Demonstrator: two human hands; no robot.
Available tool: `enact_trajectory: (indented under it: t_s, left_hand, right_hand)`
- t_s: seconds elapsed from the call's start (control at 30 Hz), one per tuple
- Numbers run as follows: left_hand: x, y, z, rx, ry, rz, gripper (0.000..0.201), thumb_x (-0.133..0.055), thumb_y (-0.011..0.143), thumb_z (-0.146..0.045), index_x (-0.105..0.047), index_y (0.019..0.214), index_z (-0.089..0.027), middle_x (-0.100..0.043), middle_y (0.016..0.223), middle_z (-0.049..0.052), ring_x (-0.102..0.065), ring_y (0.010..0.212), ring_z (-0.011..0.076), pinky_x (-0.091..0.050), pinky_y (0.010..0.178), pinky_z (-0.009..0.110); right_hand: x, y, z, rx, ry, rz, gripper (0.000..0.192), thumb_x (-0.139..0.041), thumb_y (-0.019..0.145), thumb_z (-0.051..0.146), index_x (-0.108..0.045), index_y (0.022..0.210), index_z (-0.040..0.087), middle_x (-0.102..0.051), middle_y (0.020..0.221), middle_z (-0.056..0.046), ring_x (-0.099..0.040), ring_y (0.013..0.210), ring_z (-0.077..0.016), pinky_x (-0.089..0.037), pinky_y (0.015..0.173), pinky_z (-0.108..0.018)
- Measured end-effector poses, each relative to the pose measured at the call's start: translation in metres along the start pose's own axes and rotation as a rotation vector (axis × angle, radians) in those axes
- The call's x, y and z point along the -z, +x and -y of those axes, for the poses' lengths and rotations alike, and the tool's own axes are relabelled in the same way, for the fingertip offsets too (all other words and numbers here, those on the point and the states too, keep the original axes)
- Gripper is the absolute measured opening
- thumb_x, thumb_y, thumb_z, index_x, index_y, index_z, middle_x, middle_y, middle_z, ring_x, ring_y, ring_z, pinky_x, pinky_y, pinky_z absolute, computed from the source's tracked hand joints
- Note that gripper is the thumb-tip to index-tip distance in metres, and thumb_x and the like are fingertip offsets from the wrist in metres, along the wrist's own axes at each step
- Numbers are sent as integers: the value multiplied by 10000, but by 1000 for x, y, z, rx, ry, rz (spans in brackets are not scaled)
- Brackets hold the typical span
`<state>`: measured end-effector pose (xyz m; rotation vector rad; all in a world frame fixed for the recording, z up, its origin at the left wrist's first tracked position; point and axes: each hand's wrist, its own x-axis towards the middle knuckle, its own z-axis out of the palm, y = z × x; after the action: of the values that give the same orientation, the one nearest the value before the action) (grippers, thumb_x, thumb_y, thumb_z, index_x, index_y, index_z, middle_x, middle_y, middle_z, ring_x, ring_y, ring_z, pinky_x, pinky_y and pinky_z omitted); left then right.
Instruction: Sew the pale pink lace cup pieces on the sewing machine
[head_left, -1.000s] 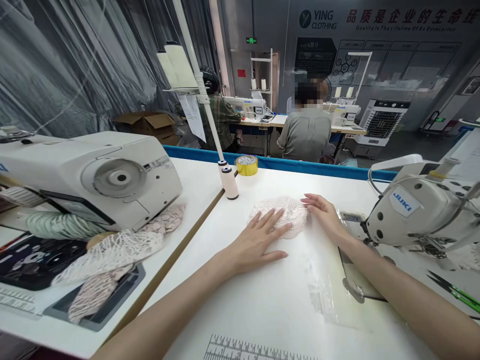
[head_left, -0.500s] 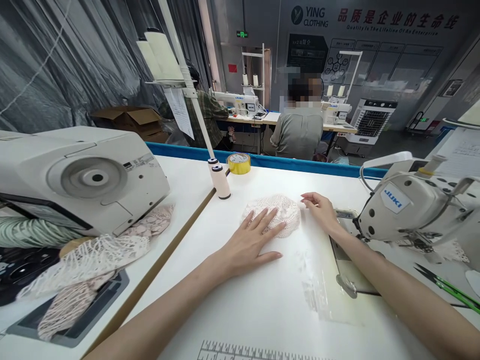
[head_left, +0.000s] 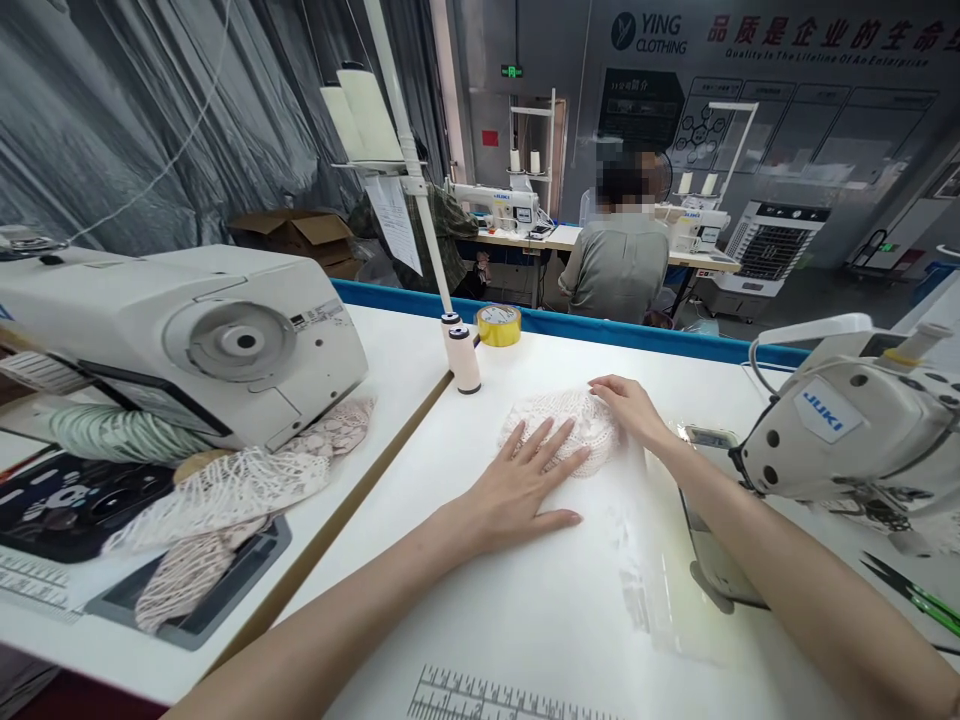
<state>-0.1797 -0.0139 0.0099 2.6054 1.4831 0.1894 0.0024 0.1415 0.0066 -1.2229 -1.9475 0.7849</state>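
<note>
Keep the left hand [head_left: 525, 485] flat, fingers spread, pressing the lace piece [head_left: 564, 428] on the bench [head_left: 525, 620] while the right hand [head_left: 628, 407], fingers together and open, smooths its far edge; the clear bag [head_left: 660, 580] beside it looks empty.

Head view, down over table [head_left: 540, 620]

Left hand [head_left: 525, 490] hid the lace piece's [head_left: 581, 420] near edge; right hand [head_left: 630, 410] hid its right edge. Sewing machine [head_left: 847, 430] was cut by frame's right edge. Ruler print [head_left: 480, 695] at desk's [head_left: 525, 620] near edge was cropped. Wall posters [head_left: 787, 130] were unreadable.
</note>
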Motion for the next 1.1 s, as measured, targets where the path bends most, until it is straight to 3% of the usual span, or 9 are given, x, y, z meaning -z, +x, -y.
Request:
enact_trajectory:
  t_s: [0.27, 0.4, 0.57, 0.67, 0.83, 0.97, 1.03, 1.1]
  left_hand:
    - [0, 1, -2, 18, -16, 16, 721, -277, 884, -690, -110, 1488, -333, 79, 1558, 20, 63, 1436, 314, 9, 1148, 565]
    - [-1, 0, -4, 29, -27, 13, 723, -301, 874, -695, -139, 1483, -341, 54, 1561, 26, 46, 1438, 314, 9, 1140, 586]
    - [-3, -1, -6, 36, -54, -33, 713, -337, 870, -685, -179, 1475, -343, -15, 1566, 33, -18, 1438, 331, -31, 1130, 619]
    - [-5, -2, -7, 39, -51, -39, 703, -337, 874, -680, -182, 1473, -346, -21, 1567, 28, -25, 1438, 333, -39, 1129, 622]
    - [-7, -2, -10, 60, -25, -28, 695, -326, 885, -666, -163, 1477, -340, -9, 1565, 40, -10, 1438, 339, -28, 1113, 646]
    - [0, -3, -16, 32, 41, -66, 726, -413, 889, -608, -133, 1486, -305, -29, 1569, 58, -45, 1440, 330, -150, 1129, 567]
    - [6, -4, -21, -4, 78, -140, 683, -426, 906, -563, -184, 1476, -276, -143, 1560, 68, -149, 1428, 321, -258, 1096, 512]
    - [11, -5, -27, -64, 91, -240, 527, -397, 940, -495, -358, 1398, -236, -397, 1460, 77, -377, 1332, 282, -365, 1010, 436]
  right_hand:
    - [-25, 26, -4, -47, -29, -7, 260, -560, 910, 384, -615, 998, 146, -639, 954, -41, -614, 818, -149, -520, 753, -345]
    - [-28, 26, 0, -37, -62, -10, 237, -582, 894, 371, -628, 955, 147, -647, 912, -32, -612, 794, -143, -514, 744, -338]
    - [-27, 20, 7, -26, -110, -59, 74, -640, 783, 239, -678, 840, 209, -680, 794, -10, -614, 757, -165, -477, 734, -335]
    - [-23, 13, 13, 11, -133, -123, 133, -566, 804, 253, -677, 876, 249, -696, 877, -10, -617, 823, -189, -456, 754, -343]
    - [-13, -16, 27, 181, -162, -125, 252, -444, 877, 304, -642, 1025, 254, -654, 1099, -31, -558, 1043, -232, -417, 883, -405]
    - [1, -58, 34, 350, -155, -32, 237, -454, 889, 326, -641, 1024, 271, -649, 1113, -32, -542, 1089, -249, -401, 936, -431]
    - [12, -83, 31, 415, -189, 8, 260, -444, 910, 331, -614, 1104, 302, -635, 1148, -27, -537, 1114, -252, -414, 937, -447]
    - [26, -110, 26, 434, -229, 20, 301, -444, 923, 350, -561, 1200, 340, -610, 1195, -22, -531, 1135, -251, -442, 929, -453]
